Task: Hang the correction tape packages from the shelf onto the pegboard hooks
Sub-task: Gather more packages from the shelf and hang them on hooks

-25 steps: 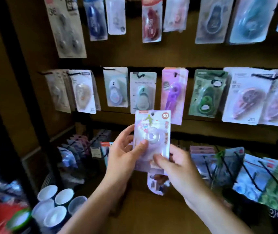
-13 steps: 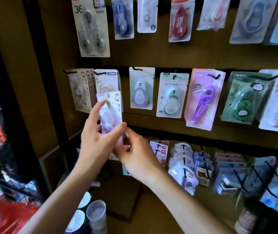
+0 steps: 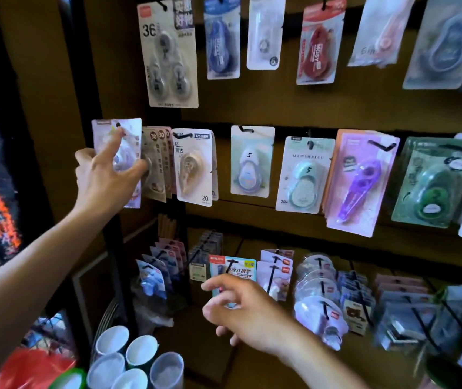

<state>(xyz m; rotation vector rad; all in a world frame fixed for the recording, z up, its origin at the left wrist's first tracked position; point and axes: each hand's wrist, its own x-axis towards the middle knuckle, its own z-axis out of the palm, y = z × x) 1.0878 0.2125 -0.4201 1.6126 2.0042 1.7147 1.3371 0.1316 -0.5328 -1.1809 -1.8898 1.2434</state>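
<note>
Package in hand: pale lilac correction tape package (image 3: 117, 161), clear blister over a round dispenser, upright, left of centre in the frame.
Hold: gripped by the left hand (image 3: 106, 181), forefinger near its punched top hole.
Neighbours: just left of the hanging beige "30" packages (image 3: 157, 164), overlapping their edge.

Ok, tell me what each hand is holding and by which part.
The left hand grips a pale correction tape package by its middle, over the blister. The right hand holds nothing.
</note>
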